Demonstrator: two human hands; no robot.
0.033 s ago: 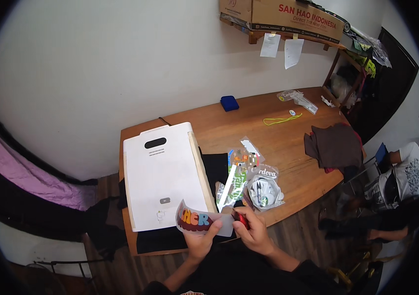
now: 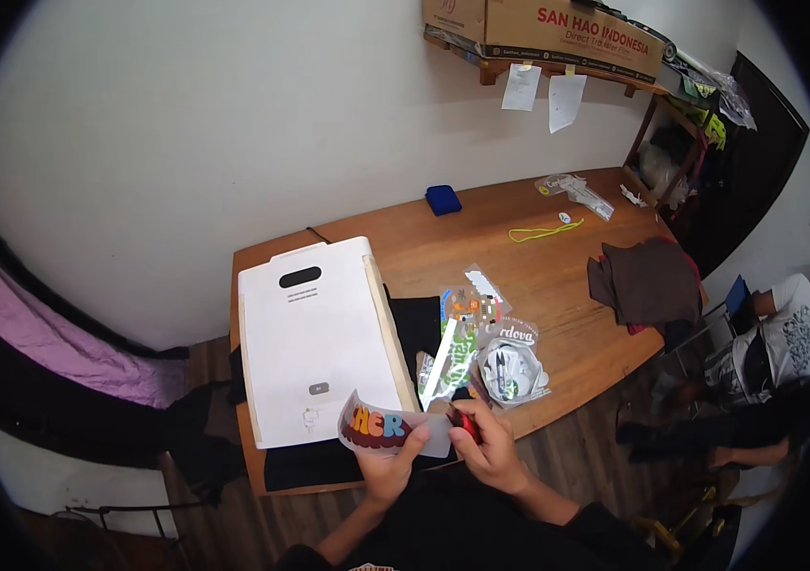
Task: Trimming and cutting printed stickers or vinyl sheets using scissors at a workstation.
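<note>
The left hand [image 2: 388, 466] pinches a clear sheet [image 2: 391, 425] with colourful lettering by its lower edge, thumb on top, just over the near edge of the table [image 2: 557, 276]. The rest of its fingers are hidden beneath the sheet. The right hand [image 2: 487, 443] is closed around a small red tool [image 2: 465, 423] at the sheet's right end; the tool is mostly covered, so its kind is unclear. A white press [image 2: 314, 338] lies just beyond, with more printed sheets [image 2: 486, 347] to its right.
</note>
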